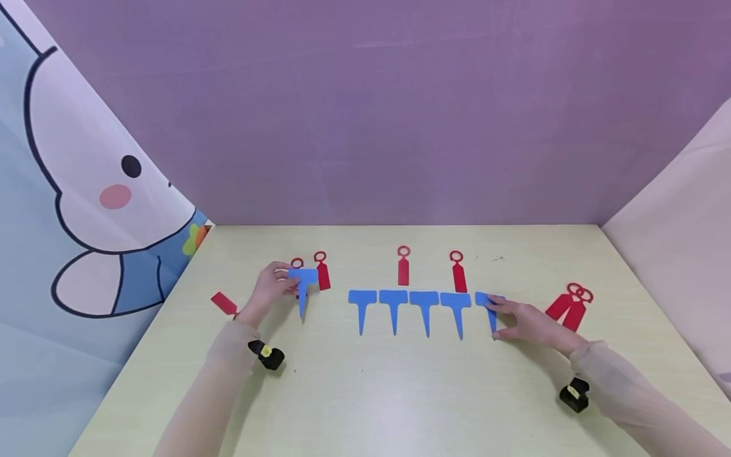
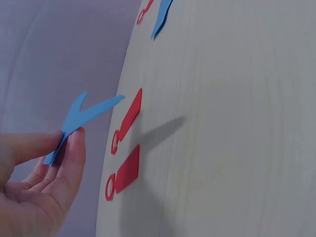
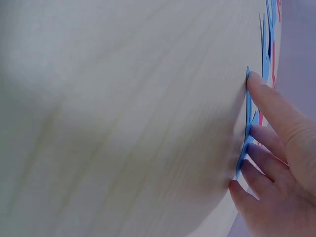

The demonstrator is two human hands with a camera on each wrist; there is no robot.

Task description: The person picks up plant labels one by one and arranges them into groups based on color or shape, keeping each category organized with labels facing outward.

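Slippage is the likely risk: the left hand [image 1: 268, 289] pinches a flat blue T-shaped plastic plant tag [image 1: 302, 285] lightly by its head, left of frame centre, so it could twist loose. At lower right, the right hand [image 1: 528, 324] presses straight fingers on another blue T-shaped tag [image 1: 488, 304]; a nudge could skew the row of four blue tags [image 1: 410, 308].

Between the left hand [image 1: 268, 289] and the right hand [image 1: 522, 320] lies a row of four flat blue stakes [image 1: 408, 308], edge to edge on the surface [image 1: 365, 393]. Just beyond the left fingers [image 2: 74, 148] lie two red tags [image 2: 126, 148], with one more red tag [image 1: 224, 303] outside the wrist. Two crossed red tags [image 1: 568, 306] lie just past the right fingers [image 3: 269, 106]. Nearer the person, the surface runs bare between both forearms. The purple back wall [image 1: 400, 108] closes the far side.
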